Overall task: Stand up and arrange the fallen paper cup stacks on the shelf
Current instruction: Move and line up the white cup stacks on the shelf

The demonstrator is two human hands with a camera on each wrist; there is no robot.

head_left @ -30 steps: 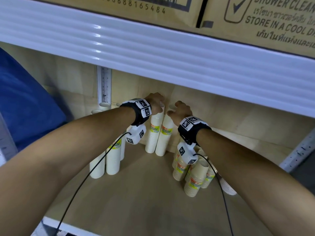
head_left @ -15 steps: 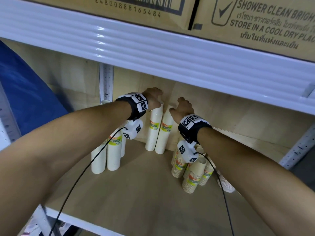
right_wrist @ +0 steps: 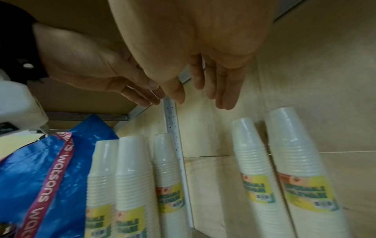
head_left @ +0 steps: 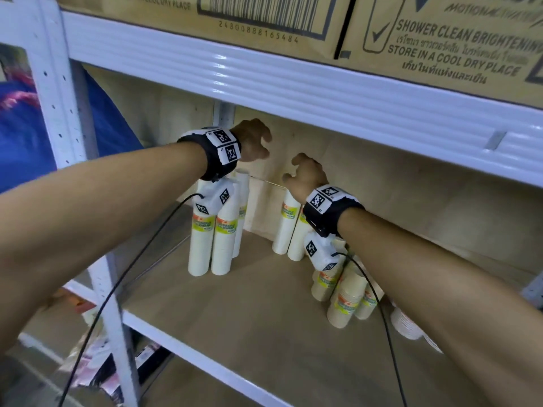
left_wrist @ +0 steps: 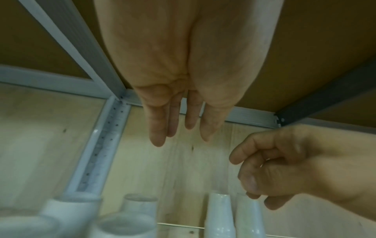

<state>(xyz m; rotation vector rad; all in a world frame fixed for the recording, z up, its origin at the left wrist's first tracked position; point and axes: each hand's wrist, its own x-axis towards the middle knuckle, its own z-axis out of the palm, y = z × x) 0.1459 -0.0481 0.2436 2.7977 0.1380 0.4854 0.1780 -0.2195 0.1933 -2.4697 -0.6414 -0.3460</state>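
Observation:
Two tall white cup stacks (head_left: 285, 227) stand side by side against the back wall of the wooden shelf (head_left: 249, 312), their tops leaning slightly right (right_wrist: 254, 169). Three more white stacks (head_left: 213, 242) stand upright at the left (right_wrist: 132, 177). Shorter brown cup stacks (head_left: 343, 298) lean together at the right. A white stack (head_left: 408, 324) lies on its side beyond my right forearm. My left hand (head_left: 252, 139) hovers above the left group with straight fingers (left_wrist: 156, 128) and holds nothing. My right hand (head_left: 305, 174) hangs just above the back pair, fingers (right_wrist: 225, 90) loose and empty.
The white shelf beam (head_left: 293, 92) above carries cardboard boxes (head_left: 440, 39) and hangs low over my hands. A white upright post (head_left: 58, 98) stands at the left, with a blue bag (right_wrist: 40, 169) beyond it. Sensor cables (head_left: 117, 283) trail from both wrists.
Both hands have come off the tops of the two back white stacks and risen slightly. The left hand has drifted left. The pair stays standing against the wall.

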